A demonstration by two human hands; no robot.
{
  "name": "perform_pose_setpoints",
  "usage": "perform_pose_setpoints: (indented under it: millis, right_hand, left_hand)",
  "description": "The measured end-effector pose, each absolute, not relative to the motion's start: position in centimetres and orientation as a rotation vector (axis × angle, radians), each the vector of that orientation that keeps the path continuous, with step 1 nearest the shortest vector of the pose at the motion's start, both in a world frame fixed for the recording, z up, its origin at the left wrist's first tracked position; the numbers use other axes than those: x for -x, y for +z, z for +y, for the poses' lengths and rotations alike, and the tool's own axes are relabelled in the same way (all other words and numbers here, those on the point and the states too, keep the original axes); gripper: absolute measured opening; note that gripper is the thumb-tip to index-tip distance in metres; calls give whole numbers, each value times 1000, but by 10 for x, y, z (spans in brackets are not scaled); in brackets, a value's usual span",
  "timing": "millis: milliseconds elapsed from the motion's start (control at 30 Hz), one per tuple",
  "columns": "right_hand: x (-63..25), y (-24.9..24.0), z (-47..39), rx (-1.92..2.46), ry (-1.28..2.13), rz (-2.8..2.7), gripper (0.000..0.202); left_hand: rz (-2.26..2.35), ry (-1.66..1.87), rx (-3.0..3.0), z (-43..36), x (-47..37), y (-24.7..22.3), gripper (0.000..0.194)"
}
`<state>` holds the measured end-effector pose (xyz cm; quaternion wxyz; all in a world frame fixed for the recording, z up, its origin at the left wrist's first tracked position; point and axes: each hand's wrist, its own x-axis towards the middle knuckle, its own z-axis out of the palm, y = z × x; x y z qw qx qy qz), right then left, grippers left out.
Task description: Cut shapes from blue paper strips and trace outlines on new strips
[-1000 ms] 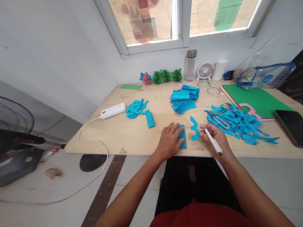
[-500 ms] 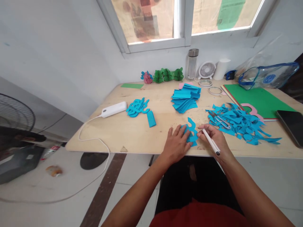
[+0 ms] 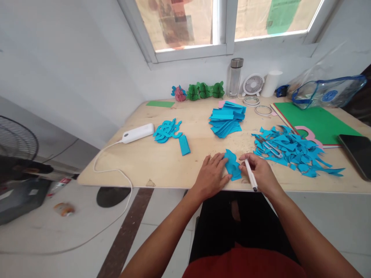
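Note:
My left hand (image 3: 211,172) lies flat on the table near its front edge, fingers stretched out, at the left side of a small blue paper piece (image 3: 232,166) with curved edges. In my right hand (image 3: 262,172) is a white pen (image 3: 251,175), tilted so that its black end points toward me. The fingertips of that hand are at the right side of the blue piece; whether they pinch it I cannot tell. Right of my hands spreads a heap of blue paper scraps (image 3: 298,154), with a white-and-blue handled cutting tool (image 3: 272,148) lying in it.
Folded blue papers (image 3: 227,119) are stacked behind my hands. Curved blue cut-outs (image 3: 166,130), a folded blue strip (image 3: 184,145) and a white power bank (image 3: 138,133) lie left. Tape rolls (image 3: 263,111), a small fan (image 3: 253,85), a glass bottle (image 3: 235,79) and a phone (image 3: 356,154) are around.
The blue piece under my hands has turned and shifted, and its hooked upper part no longer stands out. My right hand moved slightly left with the pen; my left hand shifted slightly left.

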<state>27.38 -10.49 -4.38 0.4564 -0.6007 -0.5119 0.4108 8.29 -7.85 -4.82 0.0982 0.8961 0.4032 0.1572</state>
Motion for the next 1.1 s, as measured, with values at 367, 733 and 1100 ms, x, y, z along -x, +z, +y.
perform_pose_setpoints:
  millis: [367,733,1100]
  right_hand:
    - [-273,-51,-115,1630,455,-1673,20]
    - [-271,-54,-116,1391,155,-2167,35]
    - [-271,-55,-117,1373,64,-2209,38]
  left_hand:
    - [1160,702,-2606,-81,-79,-54,36]
    - [1177,689,-2582,-82,-78,-51,30]
    - [1175,779,-2568,-81,-78,-55,41]
